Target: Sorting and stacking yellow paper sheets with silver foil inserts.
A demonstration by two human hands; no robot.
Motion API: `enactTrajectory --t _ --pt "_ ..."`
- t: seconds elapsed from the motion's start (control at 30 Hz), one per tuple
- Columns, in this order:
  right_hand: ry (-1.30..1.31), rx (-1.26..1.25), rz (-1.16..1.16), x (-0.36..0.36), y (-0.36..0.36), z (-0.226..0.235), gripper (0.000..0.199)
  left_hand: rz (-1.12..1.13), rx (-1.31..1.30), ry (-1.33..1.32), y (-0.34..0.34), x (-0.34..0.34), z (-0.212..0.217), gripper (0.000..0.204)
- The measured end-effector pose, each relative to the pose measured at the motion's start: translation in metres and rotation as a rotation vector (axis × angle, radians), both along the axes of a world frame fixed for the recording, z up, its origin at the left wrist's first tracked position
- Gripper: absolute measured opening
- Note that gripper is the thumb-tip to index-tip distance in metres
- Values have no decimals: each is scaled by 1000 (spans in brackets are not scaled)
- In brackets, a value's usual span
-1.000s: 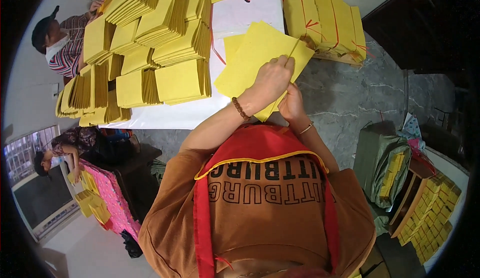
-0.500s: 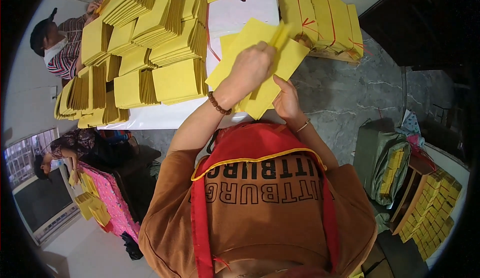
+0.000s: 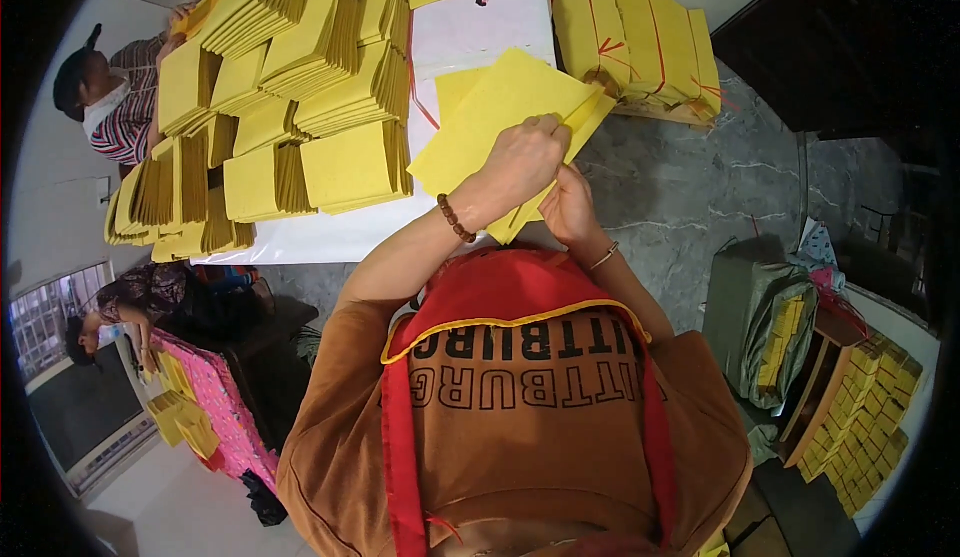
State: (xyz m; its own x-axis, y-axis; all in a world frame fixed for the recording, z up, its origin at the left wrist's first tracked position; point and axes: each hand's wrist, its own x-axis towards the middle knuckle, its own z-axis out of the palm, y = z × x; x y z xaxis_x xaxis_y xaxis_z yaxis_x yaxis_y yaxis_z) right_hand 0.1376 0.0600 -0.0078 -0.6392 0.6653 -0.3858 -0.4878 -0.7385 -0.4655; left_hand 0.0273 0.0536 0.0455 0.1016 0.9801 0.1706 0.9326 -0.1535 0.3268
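A loose stack of yellow paper sheets (image 3: 505,97) lies slanted over the near right edge of the table. My left hand (image 3: 528,157), with a brown bead bracelet on its wrist, has its fingers closed on the right-hand edge of the top sheet, where a narrow strip of paper is folded over. Just below it, my right hand (image 3: 570,205), wearing a thin bangle, pinches the near right edge of the paper. Its fingertips are partly hidden by the sheets and the left hand.
Many folded yellow paper bundles (image 3: 355,167) are piled across the left of the table. A white-wrapped block (image 3: 480,42) sits behind my hands. Yellow bundles tied with red string (image 3: 640,37) stand at the far right. Two other people work at the left.
My left hand has shifted right and slightly nearer, bringing the raised paper edge down toward the right. My right hand's thumb has come in close to the left hand.
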Motion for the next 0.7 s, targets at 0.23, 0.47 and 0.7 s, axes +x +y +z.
enactTrajectory --t 0.23,0.47,0.7 --pt "77 177 268 9 -5 -1 43 60 -43 -135 -5 -1 14 38" --pt "21 515 402 -14 20 61 61 131 33 -290 -2 -40 70 63" --pt "-161 812 -350 -17 98 75 64 15 188 -877 -4 -81 148 59"
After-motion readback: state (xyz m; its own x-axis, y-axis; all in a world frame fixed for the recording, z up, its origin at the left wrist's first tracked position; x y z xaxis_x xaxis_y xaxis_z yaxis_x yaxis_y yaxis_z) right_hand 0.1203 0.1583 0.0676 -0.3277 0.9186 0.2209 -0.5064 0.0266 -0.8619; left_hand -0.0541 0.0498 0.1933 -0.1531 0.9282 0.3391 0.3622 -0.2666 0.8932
